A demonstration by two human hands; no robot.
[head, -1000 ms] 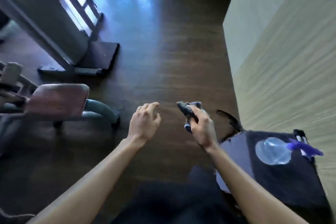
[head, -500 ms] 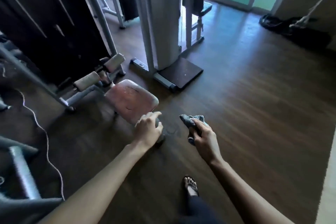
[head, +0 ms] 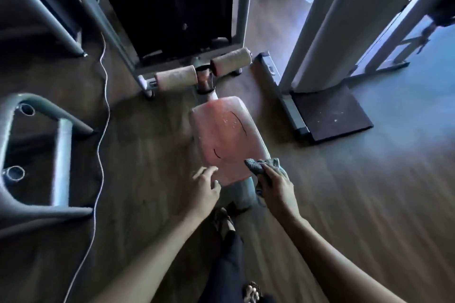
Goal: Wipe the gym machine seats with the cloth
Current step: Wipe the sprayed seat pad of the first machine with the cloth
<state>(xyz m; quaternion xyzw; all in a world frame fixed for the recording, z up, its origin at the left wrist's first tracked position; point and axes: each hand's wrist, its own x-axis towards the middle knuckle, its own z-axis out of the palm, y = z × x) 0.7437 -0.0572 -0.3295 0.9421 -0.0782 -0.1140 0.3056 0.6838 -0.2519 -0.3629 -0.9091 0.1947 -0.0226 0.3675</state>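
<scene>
Dark wood-look floor (head: 344, 204) fills most of the frame, dim with a bluish wash of light toward the upper right. Grey machine frames stand along the top, with a black weight stack (head: 177, 7) at upper centre and two pale roller pads (head: 176, 77) just below it. A white cord (head: 103, 110) snakes down the left side, past a grey tubular frame (head: 61, 155) at the far left.

At centre lies the pink seat (head: 225, 140), low to the floor, its surface scuffed and marked with a couple of dark lines. The right hand (head: 277, 188) has its grip closed around a bunched grey cloth (head: 256, 166), which it holds at the seat's lower right corner, apparently so the wad can be drawn across the pad; whether the cloth touches the pad I cannot tell. The left hand (head: 205, 186) is loose and holds nothing, fingers spread at the seat's lower left edge, probably to steady the pad. Wiping looks about to begin.
</scene>
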